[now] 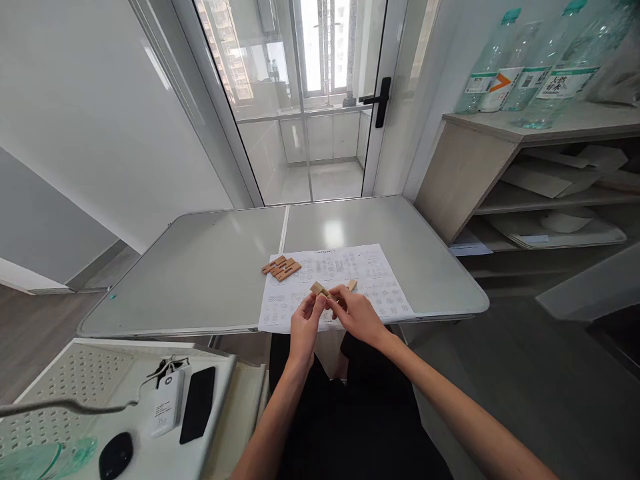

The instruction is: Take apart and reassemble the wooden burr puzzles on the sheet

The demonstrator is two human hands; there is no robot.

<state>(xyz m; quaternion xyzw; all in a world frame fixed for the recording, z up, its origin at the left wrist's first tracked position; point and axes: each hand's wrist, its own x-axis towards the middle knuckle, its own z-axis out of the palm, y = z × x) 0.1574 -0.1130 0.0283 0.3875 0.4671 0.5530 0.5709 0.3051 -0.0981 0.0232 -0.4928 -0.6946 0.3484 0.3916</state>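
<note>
Head view: at frame centre, our left hand point(306, 320) and right hand point(356, 313) meet, both pinching small wooden pieces point(319, 289) above the sheet point(340, 283). More blocks point(281, 267) lie up-left. We judge that loose fingertip grips could drop one onto the table point(210, 267).

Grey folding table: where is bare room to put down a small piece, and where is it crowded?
The grey folding table is bare across its left half, left of the stacked brown wooden pieces, and along its far edge and right end beyond the white printed paper sheet. It is crowded at the near edge, where the left hand and right hand hold small wooden pieces.
</note>
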